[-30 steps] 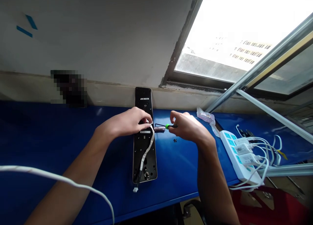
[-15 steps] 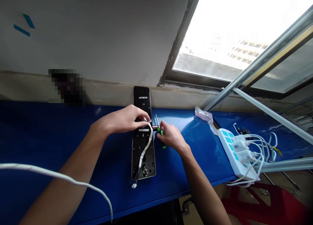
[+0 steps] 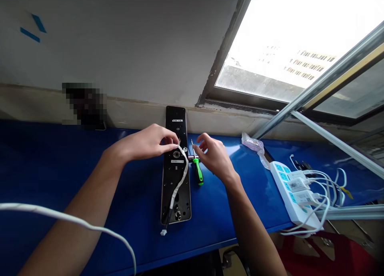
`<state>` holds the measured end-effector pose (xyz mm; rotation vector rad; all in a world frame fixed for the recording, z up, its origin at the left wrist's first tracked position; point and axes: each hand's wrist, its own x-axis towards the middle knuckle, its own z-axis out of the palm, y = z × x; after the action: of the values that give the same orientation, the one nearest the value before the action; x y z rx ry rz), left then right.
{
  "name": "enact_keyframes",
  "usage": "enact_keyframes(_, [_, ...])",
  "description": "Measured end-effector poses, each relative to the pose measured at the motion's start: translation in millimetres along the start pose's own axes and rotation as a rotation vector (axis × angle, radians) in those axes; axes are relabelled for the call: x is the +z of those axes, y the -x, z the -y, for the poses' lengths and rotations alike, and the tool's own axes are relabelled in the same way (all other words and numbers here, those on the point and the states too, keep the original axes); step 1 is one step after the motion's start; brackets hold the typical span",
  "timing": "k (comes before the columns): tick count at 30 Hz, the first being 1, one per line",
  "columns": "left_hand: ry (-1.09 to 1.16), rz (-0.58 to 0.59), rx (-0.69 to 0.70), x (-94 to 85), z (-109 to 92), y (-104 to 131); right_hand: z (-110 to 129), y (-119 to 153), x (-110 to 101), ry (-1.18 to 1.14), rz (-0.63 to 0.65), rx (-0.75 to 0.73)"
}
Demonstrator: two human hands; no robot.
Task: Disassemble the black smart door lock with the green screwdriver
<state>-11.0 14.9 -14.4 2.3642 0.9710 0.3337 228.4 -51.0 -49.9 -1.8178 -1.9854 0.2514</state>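
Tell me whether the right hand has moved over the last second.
Yes: against the window frame's lower-left corner, the right hand has shifted left, closer to the black panel.

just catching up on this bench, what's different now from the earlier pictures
The right hand has moved left, toward the black panel, and let go of the green-handled screwdriver, which now lies beside the panel. The left hand has shifted slightly left, uncovering more of a round fitting on the panel, and still pinches the white cable. The panel and the power strip stayed put.
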Motion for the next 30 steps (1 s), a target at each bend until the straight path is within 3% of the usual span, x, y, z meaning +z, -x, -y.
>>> enact_keyframes(4, [-0.057, -0.018, -0.088, -8.3, 3, 4, 20, -23, -5, -0.071, -0.068, -0.143])
enact_keyframes(8, [-0.09, -0.006, -0.142, -14.0, 3, 7, 32, -48, 10, -0.119, -0.043, -0.268])
enact_keyframes(13, [-0.125, -0.017, -0.175, -17.6, 6, 10, 28, -70, 34, -0.174, -0.106, -0.318])
enact_keyframes(18, [-0.127, -0.051, -0.141, -16.6, 7, 10, 19, -72, 40, -0.231, -0.19, -0.384])
enact_keyframes(21, [-0.1, -0.19, -0.096, -13.7, 5, 8, 17, -69, 34, -0.271, -0.265, -0.432])
enact_keyframes(26, [-0.02, -0.598, -0.072, -6.0, -2, -3, 18, -53, 0, -0.307, -0.421, -0.493])
enact_keyframes(28, [0.025, -0.649, -0.036, 0.7, -5, -9, 18, -43, -18, -0.306, -0.479, -0.516])
enact_keyframes(30, [0.071, -0.614, 0.042, 11.0, -9, -16, 17, -33, -36, -0.296, -0.53, -0.526])
